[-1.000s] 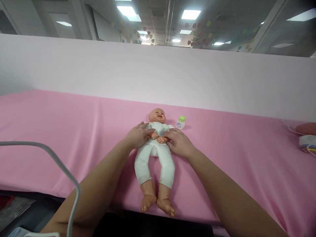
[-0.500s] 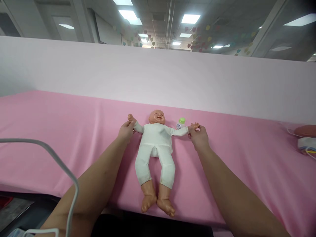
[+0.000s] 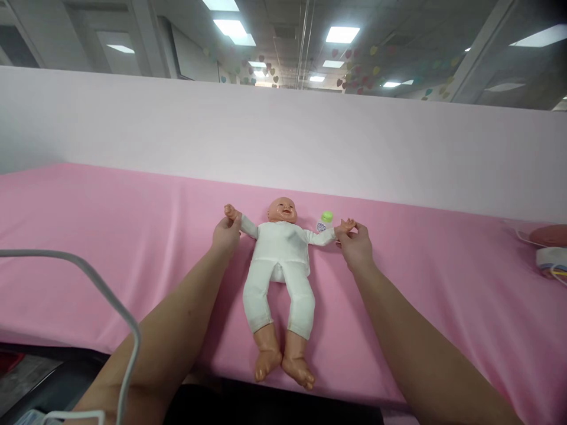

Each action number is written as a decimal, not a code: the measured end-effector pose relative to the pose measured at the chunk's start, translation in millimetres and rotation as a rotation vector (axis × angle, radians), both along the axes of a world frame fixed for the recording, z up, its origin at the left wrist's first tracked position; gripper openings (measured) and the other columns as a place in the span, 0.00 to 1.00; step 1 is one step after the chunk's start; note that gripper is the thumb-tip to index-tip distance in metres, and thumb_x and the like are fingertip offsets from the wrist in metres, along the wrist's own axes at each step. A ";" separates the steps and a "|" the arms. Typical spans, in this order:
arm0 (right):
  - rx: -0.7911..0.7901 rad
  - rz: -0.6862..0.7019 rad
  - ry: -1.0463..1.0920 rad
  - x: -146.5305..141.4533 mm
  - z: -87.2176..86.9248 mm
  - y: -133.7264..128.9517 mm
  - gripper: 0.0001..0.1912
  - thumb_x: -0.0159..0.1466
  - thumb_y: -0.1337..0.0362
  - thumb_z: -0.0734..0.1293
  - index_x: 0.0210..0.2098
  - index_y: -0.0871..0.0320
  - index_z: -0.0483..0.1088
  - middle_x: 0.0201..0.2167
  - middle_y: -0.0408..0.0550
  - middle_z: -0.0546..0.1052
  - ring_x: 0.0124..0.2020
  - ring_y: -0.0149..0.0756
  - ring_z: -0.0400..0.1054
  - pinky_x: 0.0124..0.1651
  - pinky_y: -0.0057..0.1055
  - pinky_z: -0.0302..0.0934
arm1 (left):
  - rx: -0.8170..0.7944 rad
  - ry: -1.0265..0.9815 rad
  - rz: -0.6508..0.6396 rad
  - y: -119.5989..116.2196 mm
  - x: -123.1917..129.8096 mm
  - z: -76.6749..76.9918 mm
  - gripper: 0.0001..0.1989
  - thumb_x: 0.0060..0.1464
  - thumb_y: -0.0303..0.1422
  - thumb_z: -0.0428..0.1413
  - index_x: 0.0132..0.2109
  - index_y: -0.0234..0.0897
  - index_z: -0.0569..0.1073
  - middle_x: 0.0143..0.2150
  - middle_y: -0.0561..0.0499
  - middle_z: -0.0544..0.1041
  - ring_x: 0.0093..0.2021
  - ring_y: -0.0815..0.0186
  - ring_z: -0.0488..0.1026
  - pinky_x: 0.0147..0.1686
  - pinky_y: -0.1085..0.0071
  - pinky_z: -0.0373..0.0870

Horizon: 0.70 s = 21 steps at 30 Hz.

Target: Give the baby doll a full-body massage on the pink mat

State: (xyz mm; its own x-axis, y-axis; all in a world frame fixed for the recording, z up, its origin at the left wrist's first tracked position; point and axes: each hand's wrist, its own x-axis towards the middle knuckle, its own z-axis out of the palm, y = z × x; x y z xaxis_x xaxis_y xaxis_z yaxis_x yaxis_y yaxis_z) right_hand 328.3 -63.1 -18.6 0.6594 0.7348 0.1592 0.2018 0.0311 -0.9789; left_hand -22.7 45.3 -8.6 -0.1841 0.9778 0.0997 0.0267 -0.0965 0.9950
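A baby doll (image 3: 283,242) with a white cloth body lies on its back on the pink cover, feet toward me. Its arms are stretched out to both sides. My left hand (image 3: 226,234) is closed around the doll's wrist on the left. On the other side, my right hand (image 3: 355,245) pinches the doll's wrist on the right, with the doll's small fingers showing above my thumb. A small bottle with a green cap (image 3: 326,221) stands just behind the doll's right-side arm, its lower part hidden by that arm.
The pink cover (image 3: 420,283) spreads over the table, with a white partition (image 3: 283,141) along its back. A grey cable (image 3: 101,286) loops in at the left front. At the far right edge lie a brownish rounded object (image 3: 549,235) and a white item (image 3: 551,258).
The doll's arm on the left has shifted slightly outward and up with my left hand. My right hand and the arm it holds have moved slightly left toward the doll's body.
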 end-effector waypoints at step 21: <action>0.163 0.539 -1.028 -73.4 19.6 -22.7 0.13 0.63 0.69 0.67 0.45 0.50 0.78 0.43 0.48 0.82 0.46 0.47 0.74 0.54 0.47 0.67 | 0.452 0.825 -0.414 -40.9 27.8 18.3 0.19 0.57 0.29 0.61 0.54 0.48 0.80 0.62 0.47 0.78 0.64 0.49 0.72 0.66 0.56 0.64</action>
State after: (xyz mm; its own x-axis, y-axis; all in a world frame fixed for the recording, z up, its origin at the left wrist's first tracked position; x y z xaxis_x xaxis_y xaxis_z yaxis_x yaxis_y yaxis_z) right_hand 254.8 -85.7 0.9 -0.2247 0.8017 0.5539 0.8186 0.4636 -0.3390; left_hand 5.0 4.4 9.7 0.4518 0.7888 0.4168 0.5650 -0.6145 0.5505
